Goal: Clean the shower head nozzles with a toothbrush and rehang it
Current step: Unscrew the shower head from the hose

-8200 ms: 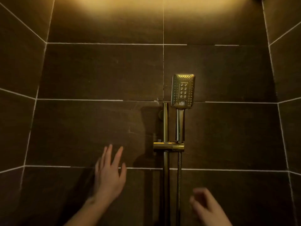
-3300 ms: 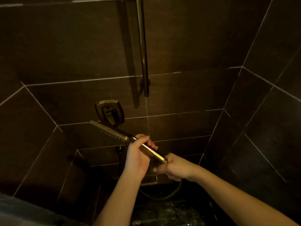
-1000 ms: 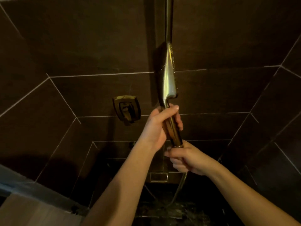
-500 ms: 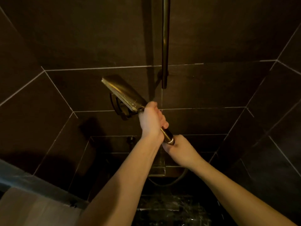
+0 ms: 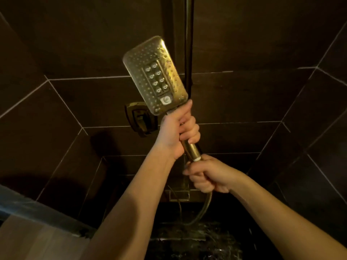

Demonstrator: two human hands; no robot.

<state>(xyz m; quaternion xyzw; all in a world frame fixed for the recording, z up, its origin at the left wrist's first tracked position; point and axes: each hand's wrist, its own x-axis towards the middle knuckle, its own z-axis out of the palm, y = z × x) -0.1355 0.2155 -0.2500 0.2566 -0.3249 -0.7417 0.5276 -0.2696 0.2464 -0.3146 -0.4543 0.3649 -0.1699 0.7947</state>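
Note:
A gold rectangular shower head is held up in front of the dark tiled wall, its nozzle face turned toward me and tilted to the upper left. My left hand is wrapped around its handle just below the head. My right hand grips the hose right at the handle's lower end. The hose loops down toward the floor. No toothbrush is in view.
A dark vertical slide rail runs up the wall just right of the shower head. A gold mixer valve sits on the wall behind the head. A square drain lies below. A pale ledge crosses the bottom left corner.
The shower head has been turned from edge-on to face me, showing its nozzles, and raised higher. Both hands keep their grips on handle and hose.

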